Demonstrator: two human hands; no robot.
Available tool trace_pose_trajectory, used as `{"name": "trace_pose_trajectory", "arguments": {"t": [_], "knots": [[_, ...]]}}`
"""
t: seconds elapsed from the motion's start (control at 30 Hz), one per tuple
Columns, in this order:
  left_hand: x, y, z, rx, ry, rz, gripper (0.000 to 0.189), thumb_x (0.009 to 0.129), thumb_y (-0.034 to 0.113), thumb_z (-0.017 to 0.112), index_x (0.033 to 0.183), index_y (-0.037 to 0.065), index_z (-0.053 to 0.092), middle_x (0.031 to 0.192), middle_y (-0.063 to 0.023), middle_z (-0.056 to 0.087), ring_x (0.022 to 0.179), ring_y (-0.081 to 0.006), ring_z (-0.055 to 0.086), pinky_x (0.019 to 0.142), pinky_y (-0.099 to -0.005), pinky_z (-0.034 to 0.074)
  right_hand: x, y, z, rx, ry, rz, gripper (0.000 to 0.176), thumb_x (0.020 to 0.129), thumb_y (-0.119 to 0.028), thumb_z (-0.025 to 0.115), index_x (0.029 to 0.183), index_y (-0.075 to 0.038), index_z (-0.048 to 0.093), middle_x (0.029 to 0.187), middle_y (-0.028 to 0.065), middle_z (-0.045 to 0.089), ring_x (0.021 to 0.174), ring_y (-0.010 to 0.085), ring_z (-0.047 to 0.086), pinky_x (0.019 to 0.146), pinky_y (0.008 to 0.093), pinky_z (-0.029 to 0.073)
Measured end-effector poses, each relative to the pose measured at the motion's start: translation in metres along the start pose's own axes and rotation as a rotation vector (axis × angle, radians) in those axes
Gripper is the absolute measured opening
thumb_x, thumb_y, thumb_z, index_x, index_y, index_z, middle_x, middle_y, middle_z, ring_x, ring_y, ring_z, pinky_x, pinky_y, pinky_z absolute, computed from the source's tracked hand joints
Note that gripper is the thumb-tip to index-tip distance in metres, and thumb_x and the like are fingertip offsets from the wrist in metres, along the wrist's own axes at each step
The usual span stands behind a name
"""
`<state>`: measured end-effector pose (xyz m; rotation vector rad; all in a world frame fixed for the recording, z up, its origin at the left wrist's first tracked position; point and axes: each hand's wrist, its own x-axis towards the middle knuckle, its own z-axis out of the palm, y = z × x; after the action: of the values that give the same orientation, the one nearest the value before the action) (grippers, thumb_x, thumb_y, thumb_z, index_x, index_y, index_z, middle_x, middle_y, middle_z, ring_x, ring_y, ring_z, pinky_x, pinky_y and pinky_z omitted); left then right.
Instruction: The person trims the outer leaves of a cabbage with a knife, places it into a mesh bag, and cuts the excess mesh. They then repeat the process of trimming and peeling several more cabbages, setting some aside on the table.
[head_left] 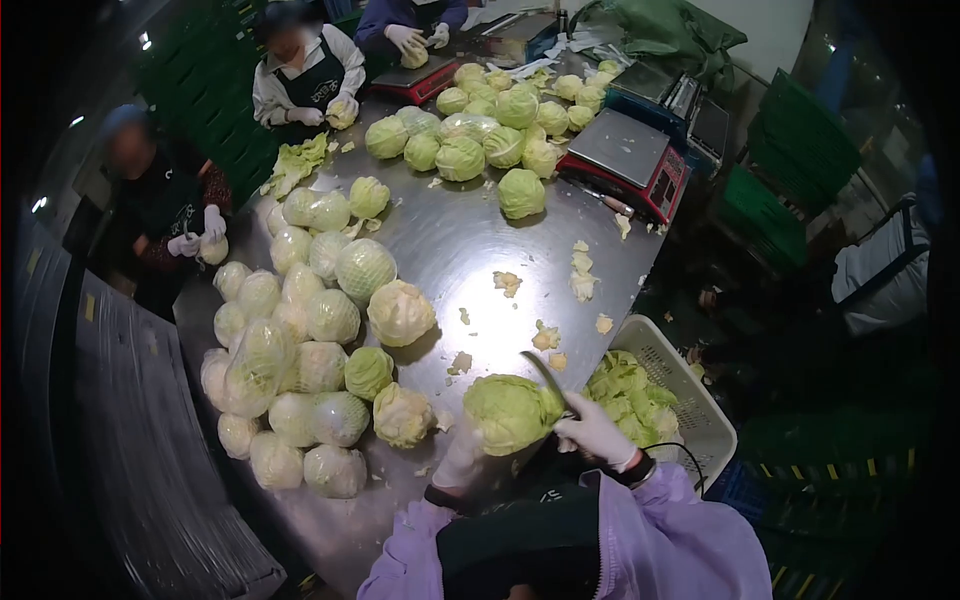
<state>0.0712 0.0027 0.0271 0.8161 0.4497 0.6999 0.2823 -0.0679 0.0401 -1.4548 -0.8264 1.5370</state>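
Note:
A green cabbage point(508, 412) is held above the near edge of the steel table. My gloved left hand point(462, 457) grips it from the left and below, its fingers partly hidden behind the head. In my gloved right hand point(597, 432) is a knife point(545, 378) with a curved blade, which stands upright along the cabbage's right side. Left of my hands lie a pale trimmed cabbage point(403, 416), a small green one point(369, 373) and a larger whitish one point(401, 313).
Several wrapped cabbages point(300, 370) crowd the left of the table point(440, 260); more unwrapped ones point(462, 158) are heaped at the back. A red scale point(625, 160) stands at the right edge. Below it, a white basket point(715, 430) holds leaves. Co-workers point(305, 80) stand across and left.

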Motion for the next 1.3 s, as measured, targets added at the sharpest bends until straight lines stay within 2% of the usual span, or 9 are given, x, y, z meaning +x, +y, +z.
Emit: {"name": "trace_pose_trajectory", "arguments": {"t": [0.3, 0.37, 0.53, 0.6, 0.8, 0.97, 1.03, 1.17, 1.3], "knots": [[-0.004, 0.008, -0.003, 0.505, 0.212, 0.338, 0.082, 0.079, 0.019, 0.076, 0.14, -0.002, 0.026, 0.13, -0.0147, 0.046, 0.122, -0.0231, 0.046, 0.101, -0.0355, 0.041, 0.02, -0.008, 0.034, -0.328, 0.203, -0.32, 0.032, 0.083, -0.019, 0.07, 0.104, -0.001, 0.054, 0.072, 0.0089, 0.057, 0.06, 0.0174, 0.059, 0.056, 0.0315, 0.048], [-0.001, 0.003, -0.001, 0.453, 0.262, 0.321, 0.081, 0.079, 0.02, 0.076, 0.14, -0.002, 0.027, 0.13, -0.0143, 0.046, 0.121, -0.0227, 0.047, 0.101, -0.0354, 0.041, 0.014, -0.017, 0.046, -0.613, 0.318, -0.692, 0.028, 0.083, -0.017, 0.067, 0.103, -0.002, 0.054, 0.073, 0.0125, 0.057, 0.061, 0.0214, 0.061, 0.06, 0.0345, 0.048], [-0.007, 0.002, -0.028, 0.281, 0.238, 0.165, 0.08, 0.079, 0.026, 0.076, 0.139, 0.0, 0.031, 0.13, -0.0127, 0.048, 0.119, -0.0212, 0.049, 0.102, -0.035, 0.04, 0.015, -0.01, 0.02, -0.245, 0.278, -0.277, 0.045, 0.081, -0.007, 0.06, 0.125, -0.003, 0.051, 0.068, 0.0071, 0.056, 0.057, 0.0124, 0.054, 0.054, 0.0284, 0.045], [-0.016, 0.013, -0.021, -0.239, 0.111, -0.066, 0.079, 0.08, 0.031, 0.074, 0.139, -0.001, 0.032, 0.13, -0.0111, 0.049, 0.118, -0.0202, 0.049, 0.101, -0.0345, 0.04, 0.019, -0.012, -0.007, -0.193, 0.25, -0.183, 0.047, 0.08, -0.007, 0.059, 0.127, -0.004, 0.052, 0.067, 0.003, 0.055, 0.056, 0.0081, 0.05, 0.053, 0.0267, 0.044], [-0.005, -0.008, -0.041, 0.091, -0.115, -0.121, 0.077, 0.081, 0.032, 0.071, 0.139, -0.002, 0.033, 0.132, -0.0105, 0.049, 0.118, -0.0202, 0.049, 0.101, -0.0347, 0.04, 0.044, 0.021, -0.048, -0.363, 0.401, -0.277, 0.028, 0.08, -0.007, 0.058, 0.106, 0.0, 0.061, 0.064, 0.0013, 0.054, 0.056, 0.0066, 0.048, 0.053, 0.0257, 0.042], [-0.01, -0.008, -0.046, 0.082, -0.135, -0.257, 0.072, 0.085, 0.032, 0.067, 0.139, -0.002, 0.034, 0.134, -0.0108, 0.047, 0.119, -0.0203, 0.049, 0.102, -0.0343, 0.04, 0.063, 0.054, -0.072, -0.689, 0.506, -0.482, 0.026, 0.078, -0.006, 0.062, 0.103, 0.0, 0.058, 0.064, 0.0091, 0.055, 0.053, 0.0177, 0.053, 0.053, 0.0307, 0.043], [-0.016, -0.006, -0.048, 0.018, -0.151, -0.287, 0.07, 0.086, 0.032, 0.065, 0.139, -0.001, 0.034, 0.134, -0.0109, 0.047, 0.119, -0.0202, 0.049, 0.103, -0.0339, 0.04, 0.067, 0.048, -0.093, -0.745, 0.79, -0.357, 0.032, 0.077, -0.014, 0.068, 0.105, -0.002, 0.059, 0.076, 0.0145, 0.064, 0.067, 0.0338, 0.061, 0.06, 0.0381, 0.047], [-0.018, 0.001, -0.044, -0.096, -0.048, -0.272, 0.065, 0.089, 0.03, 0.062, 0.139, 0.0, 0.034, 0.132, -0.0112, 0.048, 0.12, -0.0191, 0.049, 0.103, -0.0334, 0.04, 0.035, 0.016, -0.11, -1.053, 0.67, -0.473, 0.056, 0.071, -0.03, 0.078, 0.116, -0.004, 0.059, 0.095, 0.0144, 0.064, 0.079, 0.0297, 0.064, 0.067, 0.0349, 0.05], [0.007, -0.005, -0.048, 0.337, -0.091, -0.168, 0.062, 0.089, 0.026, 0.064, 0.137, 0.0, 0.035, 0.128, -0.0102, 0.05, 0.116, -0.0167, 0.049, 0.099, -0.0319, 0.042, -0.006, -0.03, -0.019, -0.405, 0.087, -0.308, 0.067, 0.071, -0.037, 0.08, 0.124, -0.005, 0.056, 0.106, 0.0144, 0.064, 0.088, 0.0242, 0.065, 0.074, 0.0336, 0.05]]}}
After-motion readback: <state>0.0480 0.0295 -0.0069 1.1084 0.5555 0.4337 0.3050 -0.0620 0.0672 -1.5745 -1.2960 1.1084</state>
